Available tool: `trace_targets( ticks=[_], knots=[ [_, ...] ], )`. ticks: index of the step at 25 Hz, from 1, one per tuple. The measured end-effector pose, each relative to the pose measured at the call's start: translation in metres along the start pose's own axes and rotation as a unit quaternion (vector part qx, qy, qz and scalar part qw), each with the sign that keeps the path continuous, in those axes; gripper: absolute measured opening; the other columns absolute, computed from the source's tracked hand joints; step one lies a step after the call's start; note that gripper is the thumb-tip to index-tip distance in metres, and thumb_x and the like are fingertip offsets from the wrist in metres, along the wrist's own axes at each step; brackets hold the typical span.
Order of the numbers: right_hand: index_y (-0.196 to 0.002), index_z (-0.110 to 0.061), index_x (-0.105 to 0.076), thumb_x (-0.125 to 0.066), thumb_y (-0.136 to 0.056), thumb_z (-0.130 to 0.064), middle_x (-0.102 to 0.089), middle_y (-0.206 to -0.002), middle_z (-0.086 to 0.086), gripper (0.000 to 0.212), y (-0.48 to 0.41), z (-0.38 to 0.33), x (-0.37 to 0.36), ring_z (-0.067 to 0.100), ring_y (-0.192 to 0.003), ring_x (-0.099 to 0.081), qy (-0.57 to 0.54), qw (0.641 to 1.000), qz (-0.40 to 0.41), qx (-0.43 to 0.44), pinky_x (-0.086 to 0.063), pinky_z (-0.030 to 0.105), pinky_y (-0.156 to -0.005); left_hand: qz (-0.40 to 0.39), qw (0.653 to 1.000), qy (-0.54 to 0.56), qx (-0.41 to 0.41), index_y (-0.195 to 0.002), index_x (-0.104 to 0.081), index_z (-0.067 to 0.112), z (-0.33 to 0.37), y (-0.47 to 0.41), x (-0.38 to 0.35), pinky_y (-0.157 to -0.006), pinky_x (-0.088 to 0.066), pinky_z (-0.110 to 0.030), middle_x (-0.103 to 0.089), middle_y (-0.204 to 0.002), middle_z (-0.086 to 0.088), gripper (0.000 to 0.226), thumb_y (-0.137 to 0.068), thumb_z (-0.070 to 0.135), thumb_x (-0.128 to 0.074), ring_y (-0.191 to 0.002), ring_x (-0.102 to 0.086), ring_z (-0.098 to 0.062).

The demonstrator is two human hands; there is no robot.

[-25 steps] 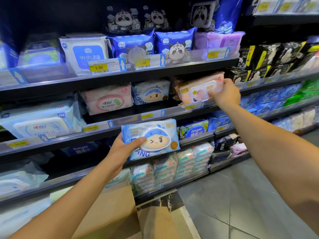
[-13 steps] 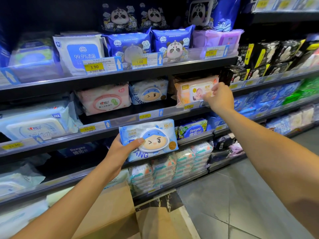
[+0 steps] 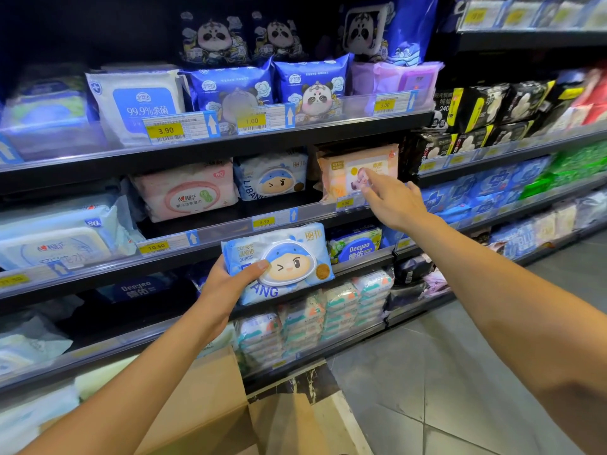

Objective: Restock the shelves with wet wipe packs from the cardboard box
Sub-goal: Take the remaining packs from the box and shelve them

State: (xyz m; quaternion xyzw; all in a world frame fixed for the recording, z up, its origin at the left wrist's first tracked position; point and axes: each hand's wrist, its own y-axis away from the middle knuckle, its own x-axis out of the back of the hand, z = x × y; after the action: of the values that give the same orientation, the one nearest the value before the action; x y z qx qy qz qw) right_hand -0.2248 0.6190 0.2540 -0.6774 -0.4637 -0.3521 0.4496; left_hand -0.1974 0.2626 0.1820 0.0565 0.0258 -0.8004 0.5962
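While left hand (image 3: 223,287) grips blue pack (image 3: 289,257) at frame centre, right hand (image 3: 394,201) reaches, fingers loose and empty, at peach pack (image 3: 338,182), centre right; contact unclear. Judgement: slot blue pack beside its twin (image 3: 272,178) just above, face out. Glossy soft film, pillow-shaped, stiff oval lid. Box (image 3: 197,405) bottom centre.

One wide-angle camera on the person's head faces forward and slightly down, close to the shelves (image 3: 328,134) that fill the upper frame, with the left forearm (image 3: 147,372) and right forearm (image 3: 492,307) crossing the lower frame, and the cardboard box (image 3: 203,405) and tiled floor (image 3: 460,372) lowest.
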Motion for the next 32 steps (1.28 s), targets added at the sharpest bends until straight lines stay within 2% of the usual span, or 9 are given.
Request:
trace_targets(
  ticks=[2,3,5,7,11,13,17,24,32],
  knots=[
    [-0.154,-0.042,-0.028,-0.026,-0.107,-0.051,-0.051,-0.148,-0.016,0.048,-0.003,0.001,-0.002,0.025,-0.146,-0.039,-0.008,0.999,-0.053,-0.010,-0.012,0.066,-0.120,0.000,1.000,0.002,-0.004,-0.128,-0.064,0.020,0.001,0.000,-0.007,-0.089,-0.060,-0.042,-0.080,-0.113,-0.005,0.109,-0.033,0.060,-0.101,-0.102,-0.078,-0.026],
    [-0.161,-0.042,-0.018,-0.026,-0.107,-0.053,-0.029,-0.167,-0.011,0.055,-0.005,0.001,-0.004,0.023,-0.155,-0.025,-0.003,0.997,-0.078,-0.024,-0.006,0.064,-0.123,0.002,1.000,0.004,-0.004,-0.128,-0.064,0.019,0.002,0.001,-0.010,-0.089,-0.061,-0.042,-0.080,-0.113,-0.005,0.100,-0.041,0.055,-0.100,-0.103,-0.077,-0.028],
    [-0.164,-0.039,-0.007,-0.026,-0.106,-0.058,-0.002,-0.173,-0.010,0.064,-0.005,0.002,-0.008,0.019,-0.160,-0.007,0.024,0.994,-0.103,-0.041,0.002,0.061,-0.125,0.011,1.000,0.011,0.001,-0.128,-0.064,0.018,0.003,0.001,-0.013,-0.090,-0.060,-0.043,-0.080,-0.113,-0.008,0.079,-0.058,0.040,-0.091,-0.105,-0.076,-0.031],
    [-0.165,-0.037,-0.004,-0.027,-0.104,-0.063,0.003,-0.173,-0.009,0.070,0.001,0.004,-0.012,0.019,-0.160,-0.001,0.056,0.994,-0.093,-0.027,0.004,0.060,-0.124,0.013,1.000,0.008,0.006,-0.128,-0.064,0.018,0.002,0.001,-0.013,-0.089,-0.060,-0.043,-0.079,-0.114,-0.010,0.076,-0.060,0.038,-0.090,-0.105,-0.076,-0.032],
    [-0.153,-0.023,-0.037,-0.049,-0.099,-0.059,-0.040,-0.158,0.004,0.066,0.000,0.016,-0.021,0.033,-0.147,-0.035,0.059,0.998,0.029,-0.011,-0.026,0.057,-0.118,0.012,1.000,0.003,0.008,-0.125,-0.064,0.021,0.004,0.006,-0.011,-0.076,-0.066,-0.035,-0.081,-0.109,-0.006,0.112,-0.028,0.061,-0.101,-0.098,-0.079,-0.027],
    [-0.145,-0.013,-0.042,-0.065,-0.091,-0.060,-0.051,-0.143,0.011,0.075,-0.016,0.019,-0.018,0.037,-0.133,-0.048,-0.039,0.992,0.072,-0.098,-0.043,0.054,-0.106,0.009,1.000,0.005,0.010,-0.128,-0.064,0.019,0.002,0.004,-0.010,-0.081,-0.065,-0.040,-0.080,-0.110,-0.007,0.102,-0.039,0.054,-0.100,-0.098,-0.079,-0.027],
    [-0.160,-0.011,-0.021,-0.068,-0.091,-0.059,-0.041,-0.158,0.015,0.096,-0.050,0.034,-0.009,0.041,-0.144,-0.036,-0.160,0.961,0.036,-0.221,-0.037,0.057,-0.114,0.005,1.000,0.010,0.020,-0.128,-0.063,0.018,-0.006,0.001,-0.005,-0.093,-0.058,-0.046,-0.080,-0.112,-0.008,0.097,-0.044,0.049,-0.101,-0.100,-0.078,-0.029],
    [-0.134,-0.018,-0.052,-0.084,-0.078,-0.055,-0.063,-0.133,0.004,0.074,-0.070,0.020,0.007,0.030,-0.124,-0.057,-0.180,0.961,0.105,-0.183,-0.043,0.052,-0.108,0.005,1.000,0.013,0.021,-0.125,-0.063,0.018,-0.016,-0.005,-0.001,-0.078,-0.065,-0.039,-0.080,-0.111,-0.009,0.067,-0.064,0.031,-0.087,-0.096,-0.079,-0.028],
    [-0.120,-0.017,-0.055,-0.082,-0.076,-0.061,-0.065,-0.116,0.003,0.068,-0.056,0.037,-0.006,0.032,-0.118,-0.059,-0.156,0.958,0.077,-0.230,-0.044,0.055,-0.104,0.016,1.000,0.010,0.021,-0.125,-0.064,0.018,-0.017,-0.002,0.000,-0.090,-0.060,-0.045,-0.080,-0.111,-0.008,0.096,-0.041,0.047,-0.099,-0.102,-0.077,-0.032]
  ],
)
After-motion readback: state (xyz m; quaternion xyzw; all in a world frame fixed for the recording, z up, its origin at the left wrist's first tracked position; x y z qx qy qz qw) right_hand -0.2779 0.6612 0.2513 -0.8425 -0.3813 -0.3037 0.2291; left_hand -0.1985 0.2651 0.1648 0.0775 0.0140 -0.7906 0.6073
